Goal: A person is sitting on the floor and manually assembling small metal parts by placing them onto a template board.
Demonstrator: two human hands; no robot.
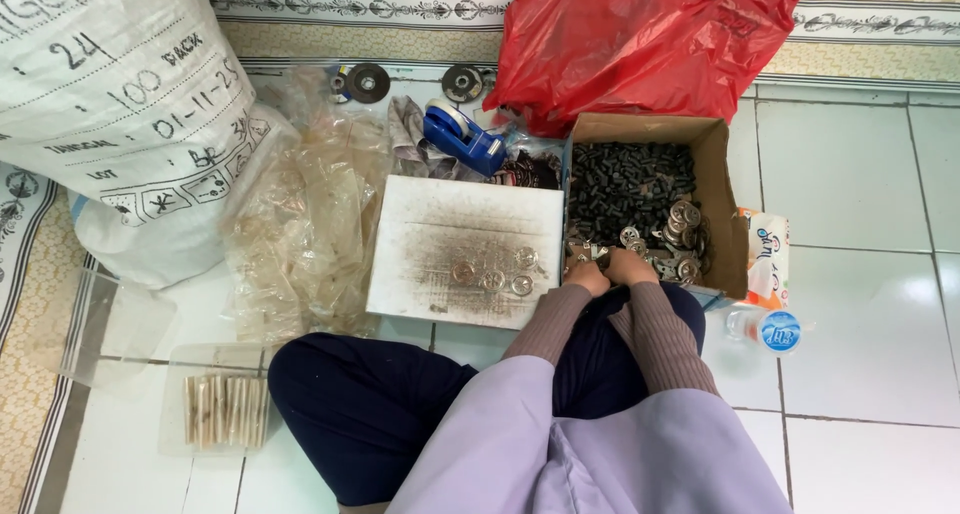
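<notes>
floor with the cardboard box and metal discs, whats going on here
A person sits on the tiled floor, both hands at the near edge of a cardboard box holding small black pieces and round metal discs. The left hand and right hand are together on a small metal part. A few discs lie on the white board beside it.

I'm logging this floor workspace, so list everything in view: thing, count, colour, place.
White woven sack: one, far left.
Red plastic bag: one, top, behind box.
Brown cardboard box: one, holding small black parts and silver round metal pieces.
Flat white board: one, centre, bearing four silver discs.
Blue tape dispenser: one, above board.
Clear plastic bags: a pile, left of board.
Clear tray of beige sticks: one, lower left.
Plastic bottle: one, right of box.
Left hand, right hand: at the box's near edge, among metal pieces; grip unclear.
</notes>
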